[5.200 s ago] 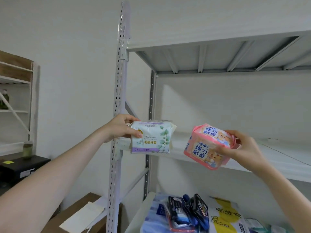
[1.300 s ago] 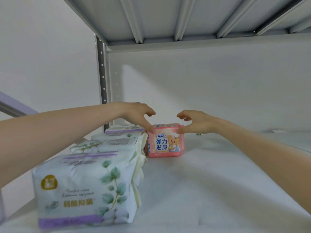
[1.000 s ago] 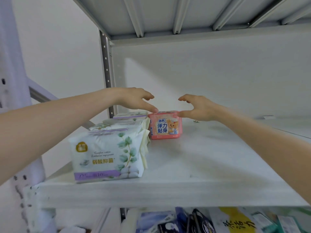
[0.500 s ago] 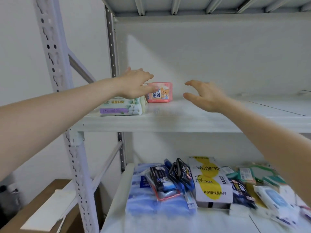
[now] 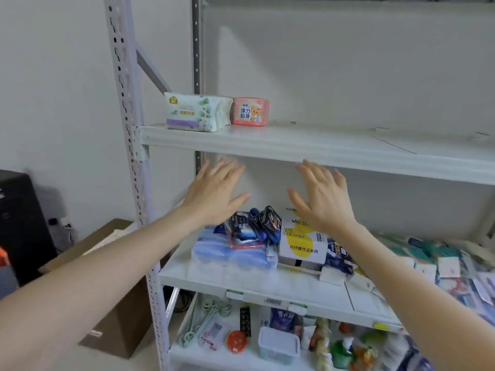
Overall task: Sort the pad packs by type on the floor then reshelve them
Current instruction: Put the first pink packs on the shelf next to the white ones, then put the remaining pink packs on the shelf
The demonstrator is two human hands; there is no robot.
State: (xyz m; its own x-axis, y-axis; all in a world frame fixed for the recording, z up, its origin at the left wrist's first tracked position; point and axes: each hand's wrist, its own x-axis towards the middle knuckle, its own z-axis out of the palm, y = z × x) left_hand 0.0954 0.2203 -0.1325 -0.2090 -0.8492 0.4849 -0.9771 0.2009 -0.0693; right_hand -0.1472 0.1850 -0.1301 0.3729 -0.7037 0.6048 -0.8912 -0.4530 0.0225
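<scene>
A white pad pack with green leaves [image 5: 197, 111] stands at the left end of the upper shelf [image 5: 321, 151]. Touching its right side is a small pink pad pack with a bear [image 5: 250, 111]. Both my hands hang in the air below the shelf edge, away from the packs. My left hand [image 5: 214, 195] has its fingers spread and holds nothing. My right hand [image 5: 322, 196] is likewise spread and empty. The packs behind the front white one are hidden.
The middle shelf [image 5: 241, 279] holds blue packs [image 5: 227, 253], dark packs [image 5: 257, 226], a yellow-and-white box [image 5: 302, 242] and several mixed items to the right. The bottom shelf carries small goods. A cardboard box [image 5: 117, 317] sits left of the perforated upright [image 5: 128, 129].
Both hands have let go of the pink pack, drawn back from the upper shelf and dropped below its edge. The view has pulled back and tilted down.
</scene>
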